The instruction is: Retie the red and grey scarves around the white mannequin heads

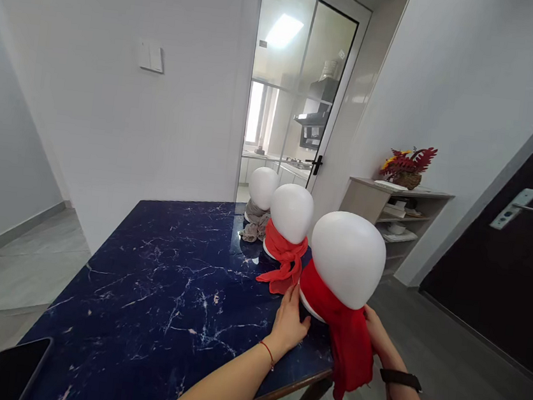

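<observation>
The nearest white mannequin head (pixel 347 257) stands at the table's right edge with a dark red scarf (pixel 351 344) around its neck. One end of that scarf hangs down past the edge. My left hand (pixel 290 321) is at the left side of this head's base, fingers stretched out and thumb apart. On the far side, my right hand (pixel 372 321) is against the scarf and head; its fingers are mostly hidden. Behind stands a second white head (pixel 291 212) with a lighter red scarf (pixel 287 257) knotted at the front. Farthest back is a third head (pixel 263 188) wearing a grey-brown scarf (pixel 257 223).
The heads stand in a row along the right side of the dark blue marbled table (pixel 155 290). A phone (pixel 11 370) lies at its near left corner. Beyond are a glass door (pixel 298 88), a shelf unit (pixel 404 193) with a flower basket (pixel 408 177), and a dark door (pixel 510 253).
</observation>
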Tool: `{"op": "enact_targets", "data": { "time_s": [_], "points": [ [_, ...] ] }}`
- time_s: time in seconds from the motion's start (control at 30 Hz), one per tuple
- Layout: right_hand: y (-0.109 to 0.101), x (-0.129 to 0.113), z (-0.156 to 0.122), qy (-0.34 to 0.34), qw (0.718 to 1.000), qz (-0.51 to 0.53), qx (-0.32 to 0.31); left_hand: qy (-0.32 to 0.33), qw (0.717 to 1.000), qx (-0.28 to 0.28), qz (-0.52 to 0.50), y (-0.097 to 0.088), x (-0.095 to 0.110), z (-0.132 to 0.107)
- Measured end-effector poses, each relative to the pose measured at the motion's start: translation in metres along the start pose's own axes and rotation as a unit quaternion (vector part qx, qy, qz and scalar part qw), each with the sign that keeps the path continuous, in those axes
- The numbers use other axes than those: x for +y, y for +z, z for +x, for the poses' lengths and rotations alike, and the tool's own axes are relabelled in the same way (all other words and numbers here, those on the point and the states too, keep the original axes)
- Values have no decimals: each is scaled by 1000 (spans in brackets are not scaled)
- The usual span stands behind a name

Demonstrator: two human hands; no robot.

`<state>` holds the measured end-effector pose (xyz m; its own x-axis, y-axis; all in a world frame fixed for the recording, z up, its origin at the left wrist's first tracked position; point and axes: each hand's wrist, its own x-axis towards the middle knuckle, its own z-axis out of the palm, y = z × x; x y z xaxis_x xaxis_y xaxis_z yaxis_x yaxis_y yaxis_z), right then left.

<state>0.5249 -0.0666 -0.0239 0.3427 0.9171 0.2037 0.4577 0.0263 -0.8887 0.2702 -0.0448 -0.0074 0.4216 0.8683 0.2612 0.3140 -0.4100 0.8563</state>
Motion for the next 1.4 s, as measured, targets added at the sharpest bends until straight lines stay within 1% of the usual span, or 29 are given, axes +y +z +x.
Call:
{"op": "enact_targets", "data": {
  "time_s": [0.13,0.3,0.43,0.63,0.77,0.9,1.2,1.4],
  "points": [
    [-1,3,3,12,1000,1,-1,9,997,-45,61,1,1,-4],
    [-1,-2,1,9,1000,23,-14,21,993,-63,94,3,3,-4],
    [-1,-3,0,5,1000,23,-7,20,994,-56,92,3,4,-5],
    [-1,5,3,11,1000,8,-5,3,994,-46,99,5,6,-6],
    [-1,0,0,26,1000,-2,5,18,992,-57,112,5,5,-6],
    [0,-6,-3,17,1000,11,-4,25,991,-59,116,5,3,-6],
    [-1,6,1,13,1000,21,5,22,994,-55,91,1,6,-7],
    [-3,1,1,7,1000,13,4,29,994,-46,90,-1,9,-8]
  ]
}}
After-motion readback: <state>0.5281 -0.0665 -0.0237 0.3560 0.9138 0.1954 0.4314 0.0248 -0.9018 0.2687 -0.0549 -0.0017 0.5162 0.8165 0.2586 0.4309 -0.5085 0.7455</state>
